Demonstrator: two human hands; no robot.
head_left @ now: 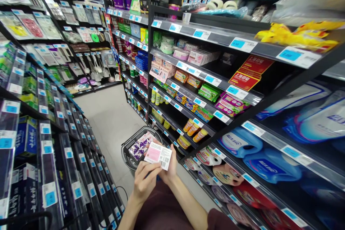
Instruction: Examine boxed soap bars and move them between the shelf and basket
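Both hands pinch one small pink-and-white cardboard box (pixel 158 155) with a barcode on its white end. They hold it just above and to the right of the dark wire-mesh shopping basket (pixel 126 150), which stands on the pale floor (pixel 107 115). The left hand (pixel 144 182) grips the box's lower edge with curled fingertips; the right hand (pixel 169 172) backs its far end. For reading the print, light pinches at the edges seem best (fingers off the barcode), with the printed face tilted toward the eyes. Counted: one box, one basket, two hands. Inside the basket lie several purple-and-white packets (pixel 140 146), too jumbled to number. Right of the basket, three orange bottles (pixel 194 129) stand side by side.
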